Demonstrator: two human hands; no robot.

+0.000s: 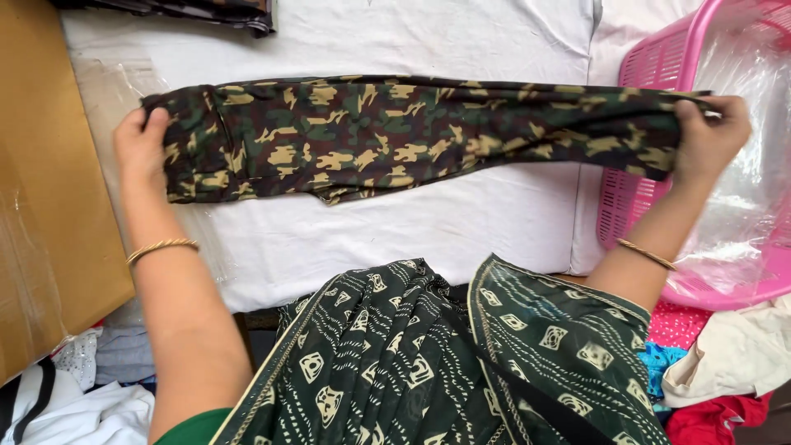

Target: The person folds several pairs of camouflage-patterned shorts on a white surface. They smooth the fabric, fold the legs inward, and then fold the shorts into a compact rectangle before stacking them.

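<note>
Seen from above, 2 bare hands are holding a folded camouflage garment (412,136) stretched out flat between them. The left hand (142,144) is closing over the garment's left end, fingers curled down onto the cloth and pinning it against the white sheet (412,227). The right hand (710,132) is pinching the right end, fingers folded tight around the fabric edge, lifting it slightly just in front of a pink plastic basket (651,74). Each wrist is wearing a thin gold bangle.

The pink basket, with slotted walls, is sitting at the right edge and is holding crumpled clear plastic wrap (741,206); nothing else inside it is showing.

The garment is a long, narrow band of dark green, brown, black and tan patches, lying across the middle of the white sheet, with 1 small flap hanging from its lower edge. A brown cardboard panel (49,189) is lying to the left. The person's lap is covered by dark green patterned cloth (428,354), and loose clothes are heaped at both lower corners.
</note>
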